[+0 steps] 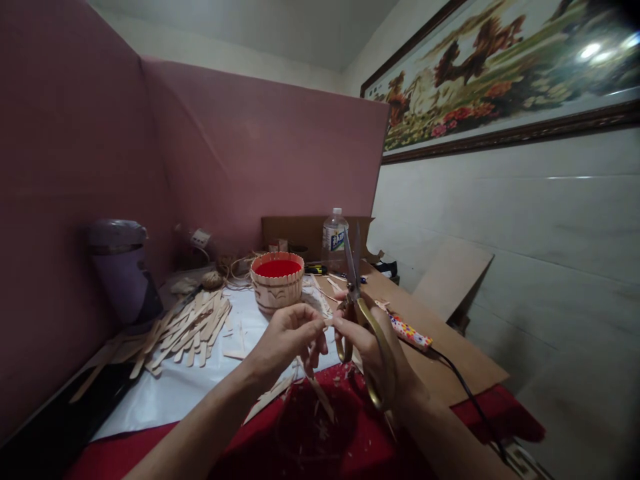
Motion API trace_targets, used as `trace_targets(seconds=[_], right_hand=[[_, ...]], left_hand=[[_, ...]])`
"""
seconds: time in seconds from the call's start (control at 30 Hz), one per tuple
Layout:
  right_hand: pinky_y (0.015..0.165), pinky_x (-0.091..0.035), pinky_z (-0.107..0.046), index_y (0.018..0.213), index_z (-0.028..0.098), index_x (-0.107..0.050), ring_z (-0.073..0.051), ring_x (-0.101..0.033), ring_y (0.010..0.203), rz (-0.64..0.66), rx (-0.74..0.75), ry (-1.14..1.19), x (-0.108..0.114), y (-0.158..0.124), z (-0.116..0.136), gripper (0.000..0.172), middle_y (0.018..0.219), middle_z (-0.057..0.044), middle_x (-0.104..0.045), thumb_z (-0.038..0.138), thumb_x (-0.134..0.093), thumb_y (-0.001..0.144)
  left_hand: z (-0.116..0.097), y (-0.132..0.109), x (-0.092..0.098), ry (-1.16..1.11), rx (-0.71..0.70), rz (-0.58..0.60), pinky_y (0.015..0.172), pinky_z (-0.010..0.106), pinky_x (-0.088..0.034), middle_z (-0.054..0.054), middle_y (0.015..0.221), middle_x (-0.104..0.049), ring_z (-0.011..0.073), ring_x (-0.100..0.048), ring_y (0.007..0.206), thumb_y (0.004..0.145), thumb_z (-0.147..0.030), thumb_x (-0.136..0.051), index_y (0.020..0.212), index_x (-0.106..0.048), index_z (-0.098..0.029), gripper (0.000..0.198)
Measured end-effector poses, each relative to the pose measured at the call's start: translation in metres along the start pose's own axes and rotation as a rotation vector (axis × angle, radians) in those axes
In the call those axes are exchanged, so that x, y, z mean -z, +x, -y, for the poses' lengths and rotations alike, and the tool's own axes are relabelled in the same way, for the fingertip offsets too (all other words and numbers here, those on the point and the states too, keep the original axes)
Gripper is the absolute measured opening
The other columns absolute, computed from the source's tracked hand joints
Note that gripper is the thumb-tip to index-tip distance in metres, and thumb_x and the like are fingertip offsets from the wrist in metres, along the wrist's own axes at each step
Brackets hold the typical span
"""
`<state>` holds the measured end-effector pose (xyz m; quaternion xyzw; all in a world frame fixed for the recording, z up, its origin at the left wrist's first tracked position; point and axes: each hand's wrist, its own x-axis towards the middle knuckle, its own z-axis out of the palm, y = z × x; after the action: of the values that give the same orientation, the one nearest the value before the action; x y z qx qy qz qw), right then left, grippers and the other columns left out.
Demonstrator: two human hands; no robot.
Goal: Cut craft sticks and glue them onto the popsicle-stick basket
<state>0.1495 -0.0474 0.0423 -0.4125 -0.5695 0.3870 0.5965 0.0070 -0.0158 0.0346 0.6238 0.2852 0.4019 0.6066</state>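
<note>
My left hand (293, 332) is closed in a pinch on a small pale wood piece (329, 322). The fingertips of my right hand (367, 340) meet the other end of that piece. Brass-handled scissors (351, 267) are also held in my right hand, blades pointing up and slightly parted. Below my left fingers a thin wood strip (321, 399) slants down over red cloth; whether those fingers touch it, I cannot tell. Just beyond my hands stands a round bucket faced with wooden sticks (277, 295), its inside red.
Flat wooden sticks (195, 327) lie heaped on a white sheet (145, 403) at left, near a purple lidded container (123, 273). A plastic bottle (334, 241) stands behind. On the brown board (450, 357) at right lies a flower-patterned tool (410, 332) with a black cord. Wood scraps litter the red cloth (270, 447).
</note>
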Motion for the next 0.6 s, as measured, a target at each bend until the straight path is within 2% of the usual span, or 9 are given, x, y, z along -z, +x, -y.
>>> trace_targets(seconds=[0.2,0.33,0.6], right_hand=[[0.047,-0.041,-0.022,0.102,0.018,-0.045,-0.011,-0.053,0.051,0.019,-0.03,0.098,-0.006,-0.004,-0.004,0.032,0.063,0.005,-0.053,0.027,-0.059,0.074],[0.049,-0.043,-0.022,0.101,0.018,-0.045,-0.011,-0.055,0.054,-0.059,-0.003,0.117,-0.013,-0.004,-0.009,0.033,0.064,0.005,-0.054,0.027,-0.062,0.074],[0.051,-0.046,-0.023,0.098,0.019,-0.048,-0.012,-0.055,0.054,-0.139,0.006,0.109,-0.017,-0.004,-0.011,0.032,0.064,0.005,-0.052,0.026,-0.064,0.072]], left_hand=[[0.006,0.004,0.002,-0.134,-0.048,-0.042,0.038,0.021,-0.043,0.002,0.061,-0.059,0.0092,-0.052,0.043,0.079,-0.032,-0.056,0.077,-0.052,-0.013,0.02],[0.01,0.006,0.003,-0.232,-0.032,-0.035,0.037,0.019,-0.043,0.002,0.063,-0.059,0.0078,-0.05,0.044,0.073,-0.028,-0.063,0.075,-0.055,-0.011,0.019],[0.009,0.006,0.002,-0.246,-0.002,-0.062,0.036,0.018,-0.041,0.002,0.058,-0.055,0.007,-0.047,0.044,0.071,-0.029,-0.066,0.069,-0.058,-0.01,0.021]])
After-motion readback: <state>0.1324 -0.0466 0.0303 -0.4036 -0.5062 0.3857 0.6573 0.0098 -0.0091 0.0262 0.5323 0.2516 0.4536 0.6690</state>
